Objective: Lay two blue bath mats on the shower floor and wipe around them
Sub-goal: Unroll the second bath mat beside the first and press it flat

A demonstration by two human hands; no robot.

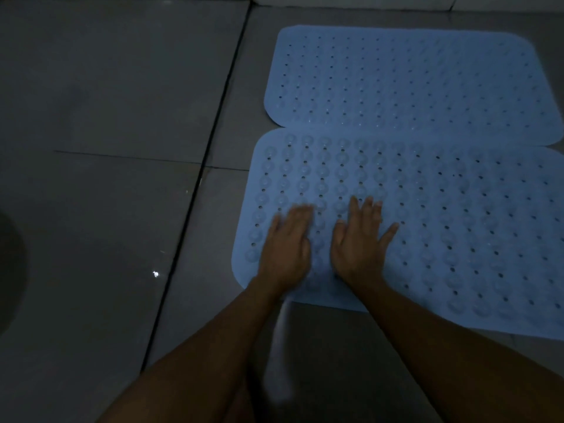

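Floor tiles [106,96] fill the view, dark grey and glossy, with a black grout line [198,184] running from the top centre down to the lower left. Two blue bath mats lie flat on the tiles to the right of that line. The far mat [412,77] sits near the wall at the top; the near mat [457,233] lies just in front of it, their long edges touching or slightly overlapping — which of the two cannot be told. Both are dotted with rows of small holes, and the near one shows round suction cups along its left part.

Two bare forearms reach in from the bottom edge, side by side, angled up toward the near mat. The left hand [285,242] lies palm down on the mat's left portion, fingers straight and close together, their tips blurred. The right hand [358,242] rests just beside it, also palm down, fingers spread and the thumb splayed out to the right. Neither hand grasps anything — both are flat and released, pressing on the mat's surface.

A pale blurred streak [279,361] shows between the forearms; what it is cannot be told. One small bright glint [155,273] sits on the tile left of the grout line.
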